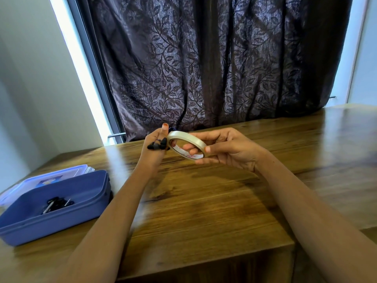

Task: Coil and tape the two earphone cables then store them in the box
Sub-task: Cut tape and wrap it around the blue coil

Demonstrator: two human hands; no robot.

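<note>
My left hand [154, 148] is raised above the wooden table [204, 201], gripping a coiled black earphone cable [157, 146] whose earbuds stick out over its back. My right hand [228, 149] holds a roll of clear tape [188, 139] by its rim, right beside the left hand; the roll's left edge touches the left fingers. An open blue box [61, 213] sits at the table's left edge with another black earphone bundle [57, 204] lying inside it.
The box's translucent lid [51, 177] lies behind the box. A dark leaf-patterned curtain [214, 64] hangs just past the table's far edge. The table's front edge [204, 268] runs below my forearms.
</note>
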